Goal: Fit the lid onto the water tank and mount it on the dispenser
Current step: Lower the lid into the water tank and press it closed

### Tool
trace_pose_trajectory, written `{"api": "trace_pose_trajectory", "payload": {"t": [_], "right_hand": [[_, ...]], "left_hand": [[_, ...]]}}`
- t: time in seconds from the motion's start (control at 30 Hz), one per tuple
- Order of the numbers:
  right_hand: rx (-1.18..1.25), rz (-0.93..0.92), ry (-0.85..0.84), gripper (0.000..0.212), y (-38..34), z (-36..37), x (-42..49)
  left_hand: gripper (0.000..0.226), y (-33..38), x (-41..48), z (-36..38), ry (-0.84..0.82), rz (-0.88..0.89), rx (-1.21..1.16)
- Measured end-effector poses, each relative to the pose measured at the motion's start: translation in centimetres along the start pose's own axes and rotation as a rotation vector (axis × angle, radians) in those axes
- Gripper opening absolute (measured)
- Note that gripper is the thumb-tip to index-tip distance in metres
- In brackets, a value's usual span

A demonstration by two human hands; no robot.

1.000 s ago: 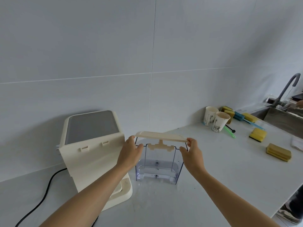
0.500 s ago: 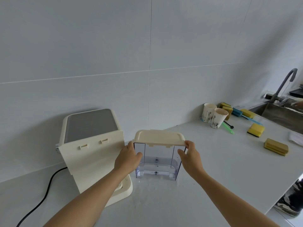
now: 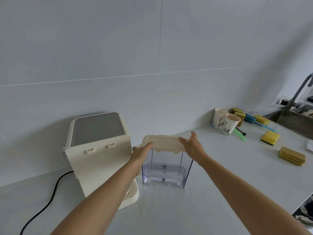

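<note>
Two bare forearms reach in from the near edge toward the tank (image 3: pixel 166 167), a clear box standing upright on the white counter (image 3: pixel 169 209), just right of the dispenser (image 3: pixel 98 150) and not yet mounted. The cream lid (image 3: pixel 163 143) lies across the tank's top. The left hand (image 3: pixel 141 152) lies flat on the lid's left end, fingers together and stretched over its top; the right hand (image 3: pixel 192 145) is laid over the right end, fingers slightly spread and extended, pressing rather than gripping as far as can be told. The step in hand looks like seating the lid: its near edge with two small tabs sits on the rim, but whether it has clicked home all round cannot be told. The next move likely calls for even downward pressure at both ends, then a grasp on the tank's sides to lift it and slide it against the dispenser's flat rear panel, where two slots show. Farther off stand two paper cups (image 3: pixel 223 122), several sponges (image 3: pixel 270 137), and a sink (image 3: pixel 296 122) at the far right.
</note>
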State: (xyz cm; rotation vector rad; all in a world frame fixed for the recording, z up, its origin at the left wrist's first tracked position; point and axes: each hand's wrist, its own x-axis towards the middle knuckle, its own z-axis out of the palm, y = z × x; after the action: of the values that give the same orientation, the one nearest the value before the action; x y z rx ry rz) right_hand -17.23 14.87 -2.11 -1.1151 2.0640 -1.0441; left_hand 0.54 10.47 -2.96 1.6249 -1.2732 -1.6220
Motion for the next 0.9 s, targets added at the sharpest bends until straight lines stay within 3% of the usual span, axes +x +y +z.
{"api": "trace_pose_trajectory", "payload": {"t": [0.17, 0.33, 0.43, 0.57, 0.67, 0.9], "right_hand": [[-0.198, 0.027, -0.09, 0.061, -0.6, 0.0, 1.6], [-0.273, 0.018, -0.119, 0.053, -0.3, 0.2, 1.9], [-0.393, -0.025, -0.127, 0.032, 0.1, 0.3, 1.6], [-0.424, -0.048, -0.18, 0.032, 0.3, -0.1, 1.7], [-0.467, 0.013, -0.183, 0.052, 0.1, -0.5, 1.4], [-0.514, 0.027, -0.29, 0.048, -0.1, -1.0, 0.6]], "left_hand": [[0.095, 0.7, 0.4, 1.4, -0.014, -0.169, -0.202], [0.077, 0.4, 1.6, 2.5, 0.035, -0.151, -0.207], [0.072, 0.0, 1.9, 2.9, 0.059, -0.11, -0.243], [0.072, 0.0, 2.4, 2.8, 0.059, -0.079, -0.264], [0.076, 0.1, 2.7, 2.6, 0.038, -0.066, -0.286], [0.05, 0.6, 2.8, 2.8, 0.041, 0.009, -0.252]]}}
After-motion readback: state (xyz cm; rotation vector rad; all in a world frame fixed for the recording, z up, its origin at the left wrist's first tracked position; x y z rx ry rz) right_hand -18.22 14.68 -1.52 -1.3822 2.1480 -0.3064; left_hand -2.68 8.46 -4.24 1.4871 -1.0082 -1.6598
